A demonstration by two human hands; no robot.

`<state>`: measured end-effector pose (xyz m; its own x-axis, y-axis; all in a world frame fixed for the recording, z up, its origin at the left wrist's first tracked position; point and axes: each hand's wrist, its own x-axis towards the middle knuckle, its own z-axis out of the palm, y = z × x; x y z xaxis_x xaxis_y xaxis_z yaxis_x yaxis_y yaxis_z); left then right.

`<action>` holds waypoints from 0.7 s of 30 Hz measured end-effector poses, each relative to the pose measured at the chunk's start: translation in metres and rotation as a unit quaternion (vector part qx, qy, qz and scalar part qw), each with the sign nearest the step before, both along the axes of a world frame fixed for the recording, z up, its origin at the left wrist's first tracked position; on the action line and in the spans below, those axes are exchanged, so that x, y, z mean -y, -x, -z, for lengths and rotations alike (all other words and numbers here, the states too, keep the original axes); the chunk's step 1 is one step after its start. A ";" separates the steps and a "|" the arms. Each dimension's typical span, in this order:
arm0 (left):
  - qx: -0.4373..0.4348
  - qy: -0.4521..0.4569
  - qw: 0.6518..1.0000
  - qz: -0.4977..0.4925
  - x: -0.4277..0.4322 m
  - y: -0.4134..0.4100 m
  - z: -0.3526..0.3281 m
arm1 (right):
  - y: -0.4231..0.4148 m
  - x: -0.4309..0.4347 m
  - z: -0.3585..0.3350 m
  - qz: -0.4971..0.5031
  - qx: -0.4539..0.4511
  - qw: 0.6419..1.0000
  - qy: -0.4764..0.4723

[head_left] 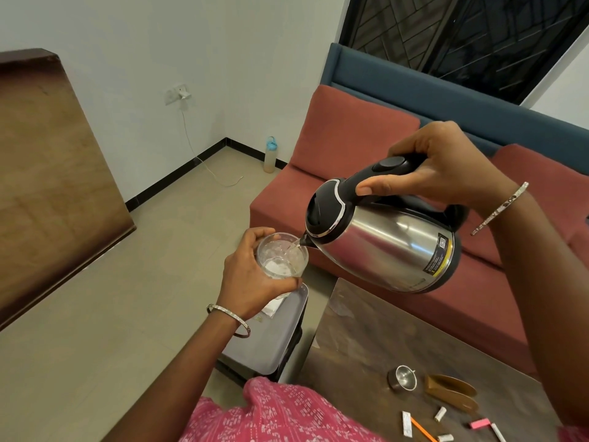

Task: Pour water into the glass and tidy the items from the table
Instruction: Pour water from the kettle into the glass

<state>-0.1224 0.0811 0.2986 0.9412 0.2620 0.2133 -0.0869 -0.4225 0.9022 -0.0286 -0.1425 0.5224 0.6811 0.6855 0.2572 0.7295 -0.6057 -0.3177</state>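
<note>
My right hand (443,167) grips the black handle of a steel electric kettle (392,247), tipped to the left with its spout over a clear glass (282,255). A thin stream of water runs from the spout into the glass. My left hand (251,279) holds the glass in the air, left of the brown table (357,339). On the table near its front lie a small steel strainer (402,378), a brown holder (451,392), an orange pencil (422,429), a pink eraser (479,423) and several small white pieces (440,413).
A grey tray-like stand (274,339) sits below the glass beside the table. A red sofa (344,145) with a blue back runs behind the table. A water bottle (270,154) stands on the floor by the wall. A wooden panel (47,173) fills the left.
</note>
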 end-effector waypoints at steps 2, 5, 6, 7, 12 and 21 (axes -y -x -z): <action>0.000 0.000 1.000 -0.002 -0.001 0.000 0.000 | 0.000 -0.002 0.000 -0.002 -0.001 1.000 0.003; 0.000 -0.001 1.000 -0.002 -0.003 0.000 0.001 | -0.001 -0.003 0.001 -0.008 -0.008 1.000 -0.002; 0.000 -0.001 1.000 -0.003 -0.004 0.000 0.001 | -0.001 -0.004 0.002 -0.009 -0.011 1.000 -0.005; 0.000 0.001 1.000 -0.003 -0.005 0.000 0.002 | -0.001 -0.005 0.002 -0.009 -0.011 1.000 -0.005; -0.002 0.003 1.000 -0.002 -0.010 -0.001 0.003 | -0.006 -0.009 0.006 -0.005 0.002 1.000 0.000; -0.001 -0.006 1.000 0.002 -0.022 -0.005 0.010 | -0.017 -0.012 0.024 0.003 -0.029 0.999 -0.036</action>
<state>-0.1172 0.1035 0.2884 0.9426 0.2560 0.2143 -0.0867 -0.4322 0.8976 -0.0121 -0.1302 0.4986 0.6996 0.6629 0.2667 0.7059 -0.5833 -0.4019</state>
